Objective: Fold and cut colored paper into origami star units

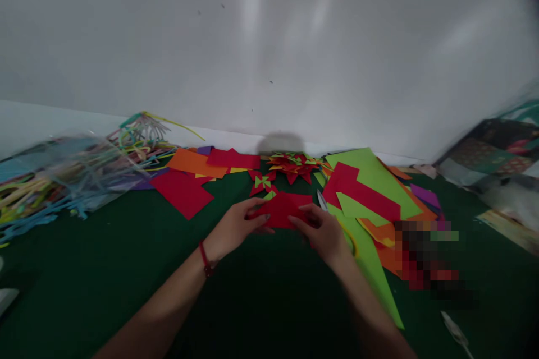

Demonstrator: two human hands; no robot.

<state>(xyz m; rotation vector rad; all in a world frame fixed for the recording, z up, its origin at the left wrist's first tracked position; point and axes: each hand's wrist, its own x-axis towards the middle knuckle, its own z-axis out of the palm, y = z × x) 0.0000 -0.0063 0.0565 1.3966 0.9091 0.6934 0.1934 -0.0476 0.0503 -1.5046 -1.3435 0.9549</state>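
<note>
A piece of red paper point(281, 212) is held up in front of me between both hands, over the green table. My left hand point(241, 224) is closed on its left side, thumb on the near face. On the right side, my right hand point(322, 231) pinches the same paper with thumb and fingers. Just beyond it lies a small red and green folded paper flower point(263, 182). Farther back sits a larger layered paper flower point(292, 165) in red, orange and green. Scissors point(322, 202) with a yellow handle lie by my right hand, partly hidden.
Red paper sheets point(183, 190) and orange paper point(196, 163) lie at the back left. Light green sheets point(379, 179) spread along the right. A clear bag of coloured pipe cleaners point(84, 171) fills the far left. A pale wall point(269, 56) stands behind the table. One item at right is pixelated.
</note>
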